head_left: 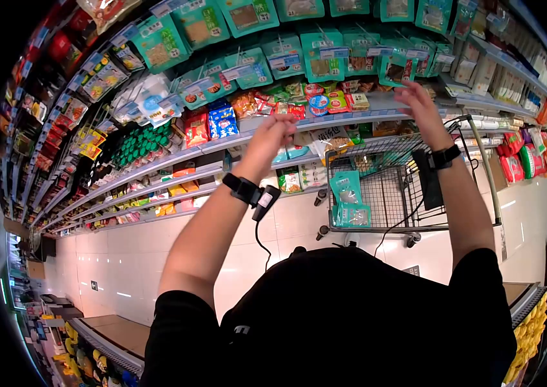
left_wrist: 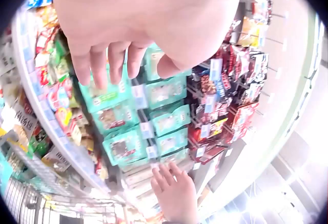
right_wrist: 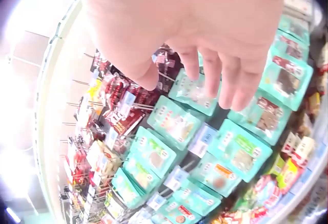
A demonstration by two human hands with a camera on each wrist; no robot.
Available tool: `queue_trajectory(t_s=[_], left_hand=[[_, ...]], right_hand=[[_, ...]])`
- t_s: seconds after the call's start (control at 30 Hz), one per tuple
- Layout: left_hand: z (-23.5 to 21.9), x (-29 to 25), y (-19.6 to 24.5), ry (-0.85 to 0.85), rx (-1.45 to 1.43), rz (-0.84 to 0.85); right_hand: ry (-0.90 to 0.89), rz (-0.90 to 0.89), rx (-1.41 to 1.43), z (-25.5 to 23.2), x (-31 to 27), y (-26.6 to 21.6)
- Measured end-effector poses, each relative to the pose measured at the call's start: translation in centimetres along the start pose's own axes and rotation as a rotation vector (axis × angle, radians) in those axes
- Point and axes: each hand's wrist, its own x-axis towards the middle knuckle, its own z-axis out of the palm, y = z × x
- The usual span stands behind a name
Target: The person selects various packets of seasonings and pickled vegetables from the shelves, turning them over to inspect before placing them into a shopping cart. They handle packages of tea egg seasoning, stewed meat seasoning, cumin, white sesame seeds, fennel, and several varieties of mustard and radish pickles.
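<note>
My left hand (head_left: 268, 147) is raised in front of the shelf with its fingers loosely bent and holds nothing. To its right, my right hand (head_left: 420, 115) hangs in the air near the teal pouches, fingers spread and slightly curved, also holding nothing. Teal pouches of dried food (head_left: 323, 55) hang on pegs in two rows before me. In the left wrist view, fingers (left_wrist: 117, 60) overlap the hanging pouches. More teal pouches (right_wrist: 241, 150) show below the fingers in the right wrist view. Two teal pouches (head_left: 352, 215) lie in the wire shopping cart (head_left: 389, 174).
Small colourful snack packs (head_left: 328, 103) line the shelf beneath the pouches. Green-capped jars (head_left: 144, 142) stand at the left. The cart is below my right hand on the tiled floor (head_left: 112, 258). Behind me are low display units (head_left: 109, 332). A cable hangs from each wrist camera.
</note>
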Motion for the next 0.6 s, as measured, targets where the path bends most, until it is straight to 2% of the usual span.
queue_trajectory(t_s=[0.07, 0.17, 0.23, 0.33, 0.4, 0.47, 0.5, 0.6], left_hand=[[-0.6, -0.2, 4.3, 0.020, 0.033, 0.112], [-1.9, 0.8, 9.3, 0.012, 0.089, 0.226], [-1.8, 1.5, 12.1, 0.052, 0.065, 0.275], [-2.4, 3.6, 15.4, 0.098, 0.033, 0.307], [-2.9, 5.4, 16.6, 0.148, 0.025, 0.310], [-3.3, 6.9, 17.0, 0.192, -0.008, 0.295], [-3.6, 7.8, 17.2, 0.227, -0.043, 0.279], [-4.6, 10.2, 16.6, 0.273, -0.068, 0.269]], right_hand=[[-0.044, -0.055, 0.107, -0.2, 1.5, -3.8], [-0.132, -0.144, 0.053, -0.9, 3.7, -9.3], [-0.186, -0.248, 0.052, -1.6, 5.5, -11.6], [-0.278, -0.304, 0.052, -2.0, 8.7, -14.6], [-0.318, -0.339, 0.055, -1.5, 10.9, -15.5], [-0.455, -0.318, 0.079, -0.6, 14.4, -15.0], [-0.467, -0.330, 0.081, 0.4, 15.3, -14.9], [-0.446, -0.198, 0.096, 4.8, 16.7, -14.1]])
